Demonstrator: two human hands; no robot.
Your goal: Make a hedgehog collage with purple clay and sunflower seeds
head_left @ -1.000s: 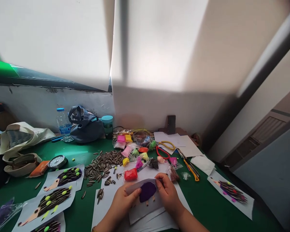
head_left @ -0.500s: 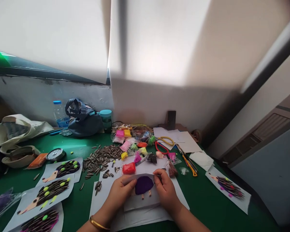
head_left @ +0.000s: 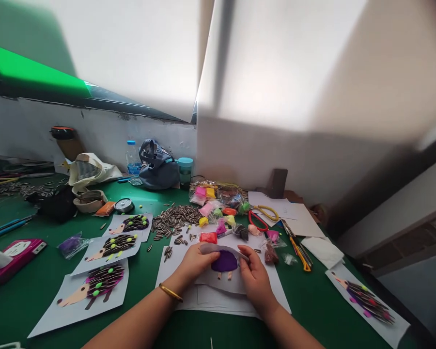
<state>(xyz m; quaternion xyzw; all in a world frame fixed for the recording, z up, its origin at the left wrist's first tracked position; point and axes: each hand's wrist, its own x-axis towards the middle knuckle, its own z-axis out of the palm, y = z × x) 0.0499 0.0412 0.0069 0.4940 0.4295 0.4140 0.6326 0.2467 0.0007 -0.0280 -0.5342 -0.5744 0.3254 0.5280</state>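
Between my two hands a small white paper [head_left: 221, 286] is raised and slightly bent, bearing a purple clay shape [head_left: 224, 261] with two small peach legs below it. My left hand [head_left: 196, 264] pinches the paper's left edge, thumb in front; a gold bangle circles that wrist. At the right edge, my right hand [head_left: 255, 276] grips the paper between thumb and fingers. Beneath lie larger white sheets [head_left: 189, 298]. Just behind my left hand sits a red clay packet [head_left: 208, 237]. A heap of striped seeds [head_left: 176, 218] lies farther back.
Finished hedgehog pictures [head_left: 111, 247] lie at left, another [head_left: 363, 300] at right. Clay packets [head_left: 229, 211], red-handled scissors [head_left: 257, 220] and a yellow cutter [head_left: 305, 261] are behind and right. A blue bag [head_left: 160, 169], bottle [head_left: 133, 162] and magenta box [head_left: 18, 259] also stand around.
The view has swung left, showing more of the table's left side. Both hands still hold the small paper, which is now more bent and tilted.
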